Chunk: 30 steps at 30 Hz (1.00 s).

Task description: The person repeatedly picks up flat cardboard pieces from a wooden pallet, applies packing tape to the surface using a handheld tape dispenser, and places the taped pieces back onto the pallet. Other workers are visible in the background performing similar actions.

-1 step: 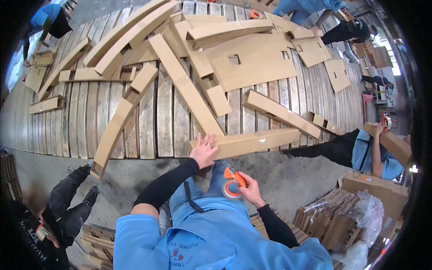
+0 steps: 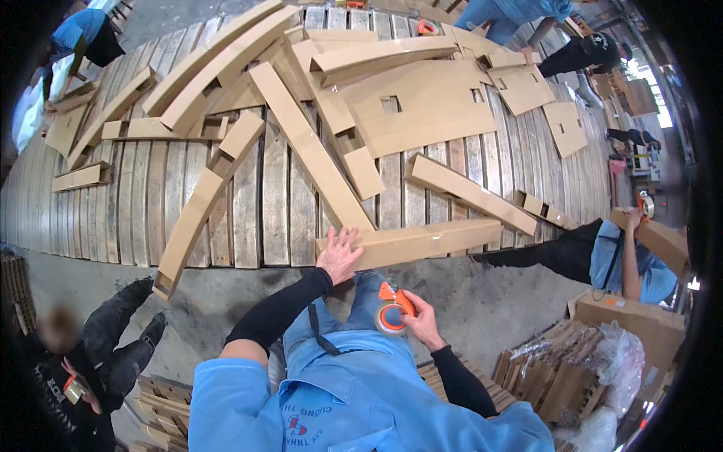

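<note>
My left hand (image 2: 340,256) lies flat, fingers spread, on the left end of a long closed cardboard box (image 2: 429,239) along the table's near edge. A small pale patch shows on the box's side. My right hand (image 2: 423,322) grips an orange tape dispenser (image 2: 391,310) with a roll of tape in front of my lap, apart from the box. Another long carton (image 2: 309,143) slants away across the table, its near end meeting the box by my left hand.
Several long cartons and flat cardboard sheets (image 2: 422,105) cover the slatted wooden table (image 2: 279,203). One carton (image 2: 184,218) overhangs the near edge at left. Co-workers stand around; one at right holds a carton (image 2: 655,241). Stacked cardboard (image 2: 546,369) lies behind me at right.
My right hand and the tape dispenser have shifted very slightly, the dispenser turning a little. My left hand remains on the box.
</note>
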Available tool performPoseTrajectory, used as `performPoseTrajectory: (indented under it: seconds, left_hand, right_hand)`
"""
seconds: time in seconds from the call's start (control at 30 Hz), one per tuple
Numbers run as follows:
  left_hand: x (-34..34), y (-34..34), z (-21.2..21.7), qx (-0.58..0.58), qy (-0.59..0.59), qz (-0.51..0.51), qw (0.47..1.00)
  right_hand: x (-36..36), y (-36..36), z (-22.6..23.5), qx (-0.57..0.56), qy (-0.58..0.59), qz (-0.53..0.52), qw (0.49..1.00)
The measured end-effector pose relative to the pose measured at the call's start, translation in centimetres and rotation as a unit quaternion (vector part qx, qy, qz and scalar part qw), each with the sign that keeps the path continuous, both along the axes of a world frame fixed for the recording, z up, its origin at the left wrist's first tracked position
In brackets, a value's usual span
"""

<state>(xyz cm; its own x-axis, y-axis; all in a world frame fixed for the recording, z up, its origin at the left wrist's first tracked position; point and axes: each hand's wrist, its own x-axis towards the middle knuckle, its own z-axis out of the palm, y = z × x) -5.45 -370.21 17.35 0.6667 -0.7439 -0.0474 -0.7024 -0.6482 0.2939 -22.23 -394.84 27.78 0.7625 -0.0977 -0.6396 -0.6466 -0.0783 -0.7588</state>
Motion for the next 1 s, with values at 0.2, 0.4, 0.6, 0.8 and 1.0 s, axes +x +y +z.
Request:
performPoseTrajectory:
  seconds: [0.2, 0.4, 0.6, 0.8, 1.0]
  left_hand:
    - [1.1, -0.3, 0.7, 0.077, 0.036, -0.012, 0.996]
    - [-3.1, 8.6, 5.4, 0.036, 0.028, 0.051, 0.998]
    - [-9.5, 18.2, 14.3, 0.1, -0.008, 0.259, 0.961]
    - [-6.9, 27.5, 19.9, 0.207, -0.157, 0.43, 0.865]
    - [1.8, 28.2, 12.3, 0.134, -0.174, 0.566, 0.795]
  right_hand:
    - [2.4, -8.9, -1.2, -0.048, -0.085, -0.058, 0.994]
    - [8.0, -17.4, -1.8, 0.005, -0.119, -0.105, 0.987]
    - [15.3, -22.0, -1.2, -0.028, -0.165, -0.077, 0.983]
    - [20.3, -22.6, -2.3, -0.035, -0.196, -0.044, 0.979]
    - [19.8, -18.1, 1.6, 0.098, -0.117, -0.144, 0.978]
